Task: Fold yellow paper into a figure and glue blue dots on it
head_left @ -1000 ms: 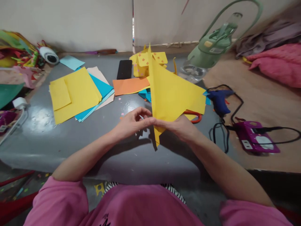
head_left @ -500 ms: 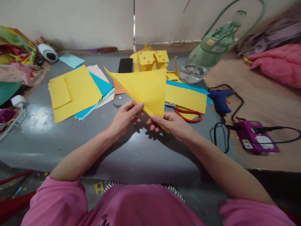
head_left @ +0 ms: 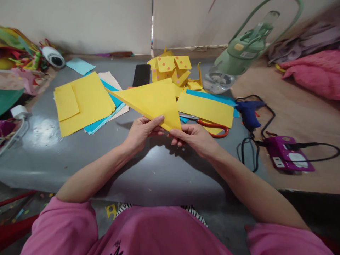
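Both hands hold a yellow paper folded into a triangle [head_left: 152, 101] above the grey table [head_left: 148, 170]. My left hand [head_left: 140, 131] pinches its near edge from the left, fingers closed on the paper. My right hand [head_left: 195, 139] pinches the near corner from the right. The triangle's long point reaches left over a stack of yellow and blue sheets [head_left: 82, 102]. Red-handled scissors [head_left: 212, 126] lie just beyond my right hand, partly under a yellow sheet [head_left: 205, 110].
A yellow paper model with orange squares [head_left: 171, 69] stands at the back beside a black phone [head_left: 141, 75]. A green fan [head_left: 239, 49], a blue glue gun [head_left: 248, 111] and a purple device with black cables [head_left: 288, 157] lie to the right. Paper scraps [head_left: 18, 53] pile at the far left.
The yellow paper went from standing upright and partly open to a flat folded triangle, tilted down and leftward. Both hands shifted their pinch to its near edge and lifted slightly.
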A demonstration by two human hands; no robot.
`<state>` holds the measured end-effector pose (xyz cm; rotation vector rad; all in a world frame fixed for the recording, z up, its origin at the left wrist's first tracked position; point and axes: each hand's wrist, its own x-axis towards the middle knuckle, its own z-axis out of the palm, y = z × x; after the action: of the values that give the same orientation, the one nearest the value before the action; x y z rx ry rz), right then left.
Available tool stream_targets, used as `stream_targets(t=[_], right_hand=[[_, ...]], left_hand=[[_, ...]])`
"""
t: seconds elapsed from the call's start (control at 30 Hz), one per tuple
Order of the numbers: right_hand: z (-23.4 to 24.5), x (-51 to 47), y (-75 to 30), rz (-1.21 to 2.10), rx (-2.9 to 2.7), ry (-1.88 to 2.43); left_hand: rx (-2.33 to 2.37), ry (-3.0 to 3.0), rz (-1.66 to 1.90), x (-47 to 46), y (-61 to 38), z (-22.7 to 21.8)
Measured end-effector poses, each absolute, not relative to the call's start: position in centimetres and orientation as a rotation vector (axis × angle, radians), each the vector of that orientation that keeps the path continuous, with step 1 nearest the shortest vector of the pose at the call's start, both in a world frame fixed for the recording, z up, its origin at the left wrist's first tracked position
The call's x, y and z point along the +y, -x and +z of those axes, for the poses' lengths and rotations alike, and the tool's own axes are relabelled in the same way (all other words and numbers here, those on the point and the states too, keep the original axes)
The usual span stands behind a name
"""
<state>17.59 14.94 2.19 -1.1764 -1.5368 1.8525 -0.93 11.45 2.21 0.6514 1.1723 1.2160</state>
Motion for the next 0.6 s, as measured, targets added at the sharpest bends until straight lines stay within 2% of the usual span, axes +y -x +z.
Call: stream_targets(t=[0.4,0.6], right_hand=[[2.3,14.8,-17.7,1.816,-1.58,1.203],[2.5,15.2,-18.0,1.919,-1.554,1.172]], left_hand=[[1.099,-0.707,1.174,11.3,0.6,1.4],[1.219,-0.637,1.301,12.7,2.9,2.2]])
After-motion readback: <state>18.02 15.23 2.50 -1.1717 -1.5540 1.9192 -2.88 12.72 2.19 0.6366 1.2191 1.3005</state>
